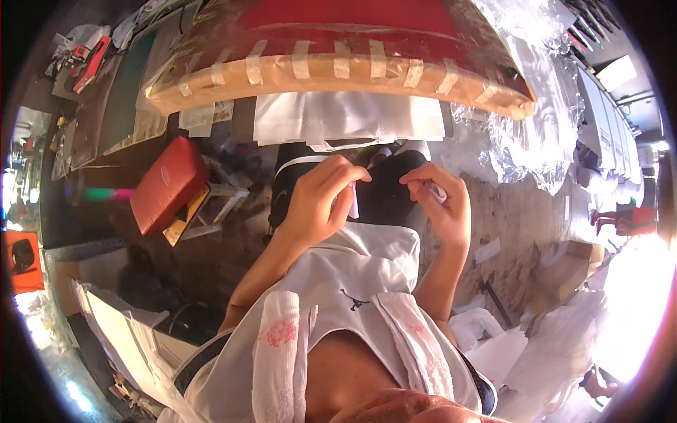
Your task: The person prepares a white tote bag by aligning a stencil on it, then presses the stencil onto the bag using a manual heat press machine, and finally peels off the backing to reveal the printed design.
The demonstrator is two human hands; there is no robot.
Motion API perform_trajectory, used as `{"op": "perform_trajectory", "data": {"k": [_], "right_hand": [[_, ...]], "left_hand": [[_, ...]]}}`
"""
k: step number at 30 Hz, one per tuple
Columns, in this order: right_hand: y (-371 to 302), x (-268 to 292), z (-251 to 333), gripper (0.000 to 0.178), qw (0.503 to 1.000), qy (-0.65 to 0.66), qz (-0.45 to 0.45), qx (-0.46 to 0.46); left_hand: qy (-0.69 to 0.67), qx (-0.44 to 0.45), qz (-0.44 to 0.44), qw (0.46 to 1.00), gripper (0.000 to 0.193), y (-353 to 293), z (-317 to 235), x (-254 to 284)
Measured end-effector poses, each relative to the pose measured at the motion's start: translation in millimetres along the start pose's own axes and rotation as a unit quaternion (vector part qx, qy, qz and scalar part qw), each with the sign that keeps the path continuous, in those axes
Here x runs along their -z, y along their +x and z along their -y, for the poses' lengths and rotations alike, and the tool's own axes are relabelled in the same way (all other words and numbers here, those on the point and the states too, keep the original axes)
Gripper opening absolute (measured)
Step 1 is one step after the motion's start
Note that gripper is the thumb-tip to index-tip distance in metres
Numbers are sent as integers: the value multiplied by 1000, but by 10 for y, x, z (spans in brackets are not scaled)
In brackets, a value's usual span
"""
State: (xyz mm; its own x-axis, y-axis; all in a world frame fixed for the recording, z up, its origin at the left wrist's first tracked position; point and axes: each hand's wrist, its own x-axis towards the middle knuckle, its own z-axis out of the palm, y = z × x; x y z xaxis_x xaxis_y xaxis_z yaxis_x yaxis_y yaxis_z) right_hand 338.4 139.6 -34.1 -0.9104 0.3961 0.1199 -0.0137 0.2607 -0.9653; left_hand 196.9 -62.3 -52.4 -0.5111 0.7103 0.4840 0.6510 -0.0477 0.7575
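Note:
My left hand (321,201) is raised over my lap, its fingers curled and closed on a small pale strip (354,202). A hand's width to the right, my right hand (446,211) is bent inward, closed round a small whitish piece (436,191). What either piece is made of is too small to tell. The two hands are apart, above my dark trousers (384,194). Just beyond them, white sheets (345,120) lie under the near edge of a red-topped table (352,25), whose brown-covered rim carries several strips of tape.
A red padded stool (169,185) stands tilted on the left. Crumpled clear plastic film (525,141) hangs off the table's right side. Behind me on the left lean pale boards (123,324); on the right are a cardboard box (568,271) and white plastic wrapping (557,345).

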Motion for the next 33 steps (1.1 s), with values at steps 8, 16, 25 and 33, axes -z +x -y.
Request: {"op": "perform_trajectory", "data": {"k": [8, 16, 25, 33], "right_hand": [[-79, 63, 21, 12, 999, 4, -44, -10], [-26, 58, 48, 10, 998, -6, -56, 21], [295, 144, 186, 22, 949, -202, -188, 153], [572, 264, 144, 24, 941, -223, -197, 162]], "left_hand": [[37, -36, 24, 998, 26, 185, -35, -5], [169, -83, 51, 981, 35, 541, -74, -116], [278, -142, 69, 948, 30, 910, 125, -213], [194, -122, 106, 968, 17, 998, 0, -2]]}}
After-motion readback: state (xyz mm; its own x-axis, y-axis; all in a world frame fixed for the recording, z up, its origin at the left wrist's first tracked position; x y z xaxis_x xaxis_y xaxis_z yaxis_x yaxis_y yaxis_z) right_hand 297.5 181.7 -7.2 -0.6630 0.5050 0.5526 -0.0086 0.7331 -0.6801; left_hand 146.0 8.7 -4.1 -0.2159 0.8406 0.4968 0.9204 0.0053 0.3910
